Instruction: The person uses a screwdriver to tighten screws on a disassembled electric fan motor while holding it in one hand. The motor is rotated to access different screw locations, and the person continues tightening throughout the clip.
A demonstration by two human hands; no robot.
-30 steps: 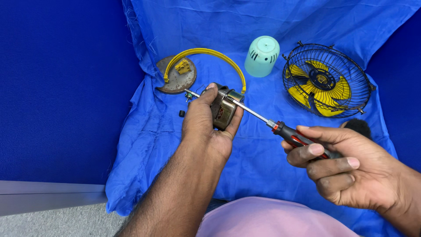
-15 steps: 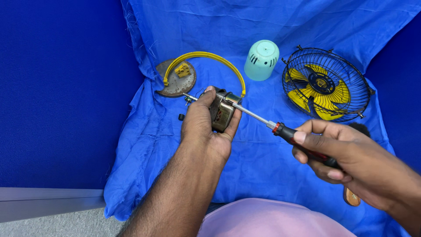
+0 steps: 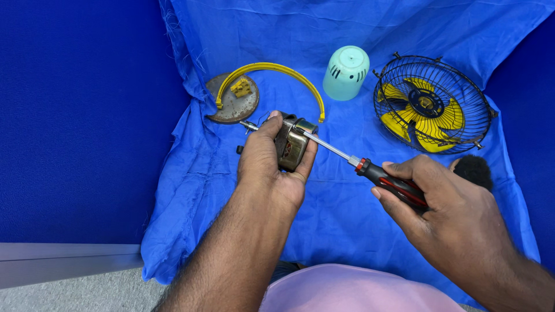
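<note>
One motor [image 3: 291,144], one screwdriver [image 3: 370,169], one caged fan [image 3: 432,104], one mint cap [image 3: 346,72], one yellow arc [image 3: 277,72].

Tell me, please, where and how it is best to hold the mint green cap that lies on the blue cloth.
Grip the cap around its round side wall, probably from above with fingers on the left and right sides. It lies tilted on the cloth, the closed flat end facing up toward the camera, and stands free between the yellow arc and the fan cage, so both sides look open.

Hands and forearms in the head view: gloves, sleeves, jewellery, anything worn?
Nothing worn. The left hand and right hand are bare: no gloves, rings or watch visible. Both forearms are bare as far as the frame shows, with visible hair and no sleeves. A pink garment shows at the bottom edge.
</note>
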